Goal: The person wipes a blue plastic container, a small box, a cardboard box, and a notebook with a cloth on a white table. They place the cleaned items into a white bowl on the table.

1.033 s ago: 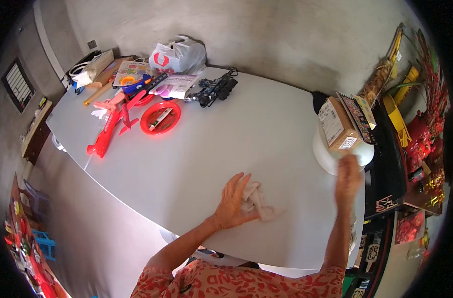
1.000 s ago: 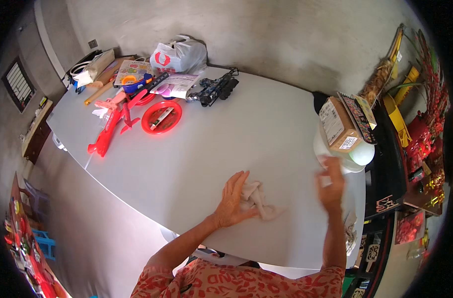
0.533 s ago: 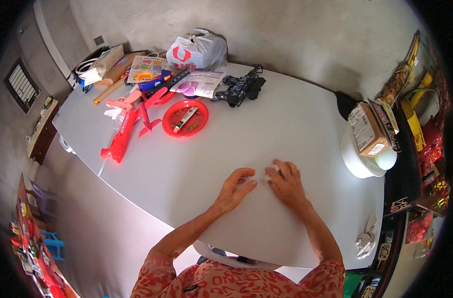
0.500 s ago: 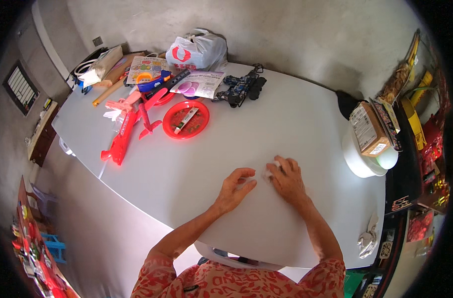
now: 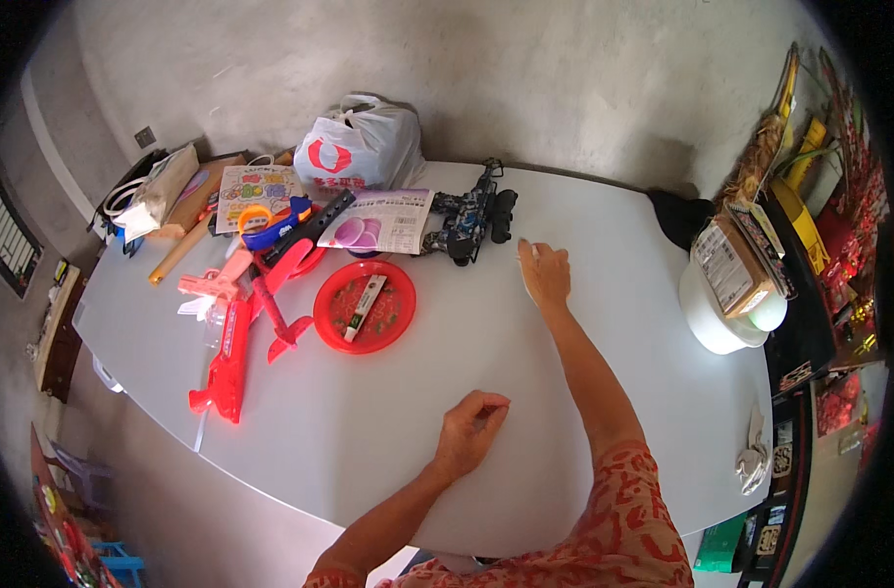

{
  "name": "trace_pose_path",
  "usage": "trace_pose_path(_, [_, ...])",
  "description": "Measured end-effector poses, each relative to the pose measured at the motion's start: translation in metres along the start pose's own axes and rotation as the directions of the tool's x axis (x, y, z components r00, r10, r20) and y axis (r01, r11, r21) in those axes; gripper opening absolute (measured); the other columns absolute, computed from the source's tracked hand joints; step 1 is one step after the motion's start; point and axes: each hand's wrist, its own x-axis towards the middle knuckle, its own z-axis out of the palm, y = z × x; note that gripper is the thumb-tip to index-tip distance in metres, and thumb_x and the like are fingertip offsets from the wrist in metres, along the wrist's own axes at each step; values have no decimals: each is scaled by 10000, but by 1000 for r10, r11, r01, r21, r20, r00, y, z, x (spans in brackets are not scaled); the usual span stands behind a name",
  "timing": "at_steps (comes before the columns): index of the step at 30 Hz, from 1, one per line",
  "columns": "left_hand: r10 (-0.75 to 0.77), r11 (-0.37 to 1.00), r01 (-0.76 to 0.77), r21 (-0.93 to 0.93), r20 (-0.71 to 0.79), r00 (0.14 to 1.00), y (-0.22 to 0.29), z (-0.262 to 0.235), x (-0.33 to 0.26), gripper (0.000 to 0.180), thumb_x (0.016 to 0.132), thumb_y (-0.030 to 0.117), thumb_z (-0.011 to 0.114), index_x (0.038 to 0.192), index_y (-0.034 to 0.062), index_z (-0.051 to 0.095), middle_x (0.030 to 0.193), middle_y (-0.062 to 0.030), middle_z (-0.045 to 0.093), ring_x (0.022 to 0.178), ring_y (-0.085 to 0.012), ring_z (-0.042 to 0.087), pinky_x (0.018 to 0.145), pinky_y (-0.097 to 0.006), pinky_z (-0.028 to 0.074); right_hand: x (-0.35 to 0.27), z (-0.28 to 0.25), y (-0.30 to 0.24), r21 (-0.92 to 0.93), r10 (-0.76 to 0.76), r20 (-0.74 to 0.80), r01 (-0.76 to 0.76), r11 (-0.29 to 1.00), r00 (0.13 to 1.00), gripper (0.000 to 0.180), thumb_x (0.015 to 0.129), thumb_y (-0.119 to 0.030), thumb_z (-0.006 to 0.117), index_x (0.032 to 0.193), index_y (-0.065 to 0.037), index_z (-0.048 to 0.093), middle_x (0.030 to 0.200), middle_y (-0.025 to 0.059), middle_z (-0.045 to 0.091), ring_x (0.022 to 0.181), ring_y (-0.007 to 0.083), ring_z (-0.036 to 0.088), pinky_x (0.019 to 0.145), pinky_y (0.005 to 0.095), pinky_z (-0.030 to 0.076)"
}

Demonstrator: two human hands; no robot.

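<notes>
My right hand (image 5: 546, 276) reaches across the pale table and is closed, fingers bent downward. A small whitish bit shows at its fingertips, too little to name. Just left of it lies a dark camouflage toy gun (image 5: 464, 227) with a black scope, apart from the hand. My left hand (image 5: 472, 429) rests nearer me on the tabletop, fingers curled in with the thumb near the index finger and nothing visible in them. Left of both hands sits a red plate (image 5: 327, 336) with a white, narrow stick-like packet (image 5: 366, 308) across it.
A red-pink toy (image 5: 233, 343), a printed sheet (image 5: 396, 218), a blue and orange ring-shaped thing (image 5: 268, 233) and a white plastic bag (image 5: 371, 147) crowd the back left. At right stands a white tub (image 5: 707, 316) with a cardboard box (image 5: 726, 265); a crumpled cloth (image 5: 753, 461) lies near the right edge.
My right hand has moved from beside my left hand forward over the table, toward the toy gun. My left hand has curled closed. The view has shifted, so everything sits lower.
</notes>
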Motion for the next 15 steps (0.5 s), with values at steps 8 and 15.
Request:
trace_pose_path(8, [106, 992, -106, 72, 5, 994, 7, 1, 3, 127, 844, -15, 620, 969, -3, 603, 897, -115, 626, 801, -210, 640, 698, -296, 528, 44, 37, -41, -107, 164, 164, -147, 983, 973, 574, 761, -542, 596, 966, -11, 666, 1150, 216, 581, 1016, 365, 589, 803, 474, 484])
trace_pose_path(15, [141, 986, -140, 84, -2, 990, 6, 0, 3, 194, 814, 0, 655, 999, 18, 601, 904, -122, 620, 795, -221, 628, 679, -314, 519, 28, 2, -1, 78, 173, 102, -181, 980, 980, 509, 700, -464, 646, 836, 26, 622, 872, 184, 653, 829, 336, 624, 708, 429, 488])
